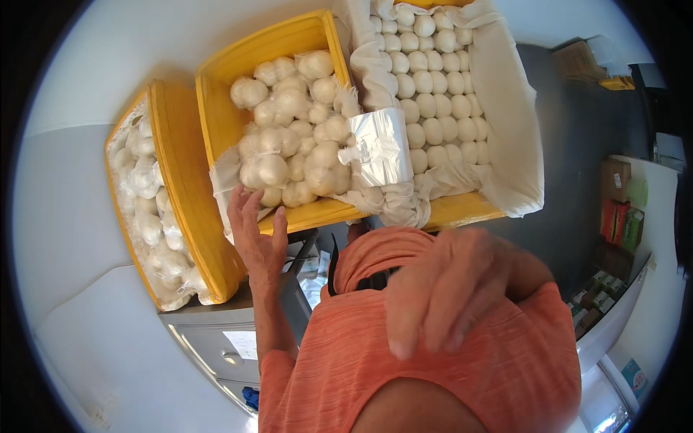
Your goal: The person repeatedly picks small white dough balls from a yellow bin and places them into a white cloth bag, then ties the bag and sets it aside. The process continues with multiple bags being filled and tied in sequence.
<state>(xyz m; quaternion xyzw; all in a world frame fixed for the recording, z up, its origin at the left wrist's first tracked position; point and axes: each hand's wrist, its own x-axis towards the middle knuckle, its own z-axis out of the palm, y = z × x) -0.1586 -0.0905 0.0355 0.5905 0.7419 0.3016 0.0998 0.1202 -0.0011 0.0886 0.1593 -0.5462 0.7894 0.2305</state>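
Note:
My left hand (254, 231) is raised with fingers spread at the front edge of the middle yellow crate (216, 94), holding nothing. That crate is piled with white dough balls wrapped in clear plastic bags (296, 130). My right hand (444, 289) hangs close to the camera, blurred, fingers pointing down over my orange shirt (462, 361), empty. A stack of clear plastic bags (379, 148) lies across the rim between the middle crate and the right crate (462, 209), which is lined with white cloth and holds rows of bare dough balls (433, 94).
A third yellow crate (180, 187) of bagged dough balls stands tilted at the left. The crates rest on a grey metal cabinet (216, 339). Cardboard boxes and green and red packages (621, 209) fill shelves at the right. A white wall lies behind.

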